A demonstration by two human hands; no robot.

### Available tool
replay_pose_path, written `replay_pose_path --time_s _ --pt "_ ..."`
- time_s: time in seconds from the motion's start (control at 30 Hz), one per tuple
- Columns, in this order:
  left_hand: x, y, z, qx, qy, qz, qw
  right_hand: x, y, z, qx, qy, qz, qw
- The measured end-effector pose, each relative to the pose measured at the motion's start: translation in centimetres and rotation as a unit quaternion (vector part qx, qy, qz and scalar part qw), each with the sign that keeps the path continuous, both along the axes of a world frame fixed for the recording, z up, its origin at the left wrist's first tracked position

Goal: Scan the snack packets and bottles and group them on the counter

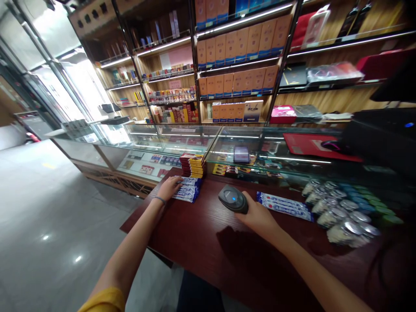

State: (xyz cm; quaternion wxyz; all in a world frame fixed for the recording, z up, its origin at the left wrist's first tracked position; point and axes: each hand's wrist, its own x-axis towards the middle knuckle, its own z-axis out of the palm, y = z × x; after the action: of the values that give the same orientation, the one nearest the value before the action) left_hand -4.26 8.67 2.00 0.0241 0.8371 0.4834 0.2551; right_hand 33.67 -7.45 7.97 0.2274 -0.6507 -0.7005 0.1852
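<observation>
My right hand [256,214] is wrapped round the handle of a dark barcode scanner [233,198], which has a small blue light on top. The scanner is held above the dark red wooden table [208,234]. My left hand [170,188] rests on the left ends of several blue-and-white wrapped packets [189,190], its fingers laid over them; the thumb is hard to make out. Just behind these packets stands a stack of red and yellow packets [193,165]. More blue-and-white packets [284,206] lie in a row to the right of the scanner.
Several small silver-lidded containers [338,212] stand at the right, with blue and green items [373,201] beside them. A glass display counter [169,138] borders the table's far side, carrying a red mat [318,146] and a mouse [330,146]. Shelves of boxes [237,82] rise behind.
</observation>
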Motion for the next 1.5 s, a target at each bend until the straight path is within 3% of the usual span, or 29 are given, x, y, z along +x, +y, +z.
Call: replay_pose_path --time_s 0.17,0.4,0.77,0.93,1.03,1.23,1.5 --pt "2.4 -1.2 0.8 0.058 -0.04 -0.02 0.997 1.0 0.0 1.6 -0.026 -0.006 -0.005 1.0" --pt "9.9 -2.7 2.8 0.117 -0.066 -0.094 0.987 5.0 0.1 4.1 0.015 0.026 -0.018 0.999" --pt "24.7 -5.0 2.3 0.036 -0.139 -0.199 0.969 12.6 -1.9 8.4 0.079 0.087 -0.04 0.992" --pt "30.9 -6.9 1.1 -0.014 -0.157 -0.25 0.955 15.2 -4.0 9.9 0.003 0.131 -0.076 0.988" --pt "33.7 -7.7 0.2 -0.023 -0.15 -0.288 0.946 16.4 -5.2 10.6 0.003 0.164 -0.081 0.983" --pt "36.8 -8.3 -1.3 -0.013 -0.095 -0.33 0.939 18.6 -6.6 11.0 0.009 0.192 -0.107 0.975" --pt "37.7 -8.3 -2.2 0.003 -0.003 -0.302 0.953 19.1 -6.7 11.2 0.025 0.205 -0.122 0.971"
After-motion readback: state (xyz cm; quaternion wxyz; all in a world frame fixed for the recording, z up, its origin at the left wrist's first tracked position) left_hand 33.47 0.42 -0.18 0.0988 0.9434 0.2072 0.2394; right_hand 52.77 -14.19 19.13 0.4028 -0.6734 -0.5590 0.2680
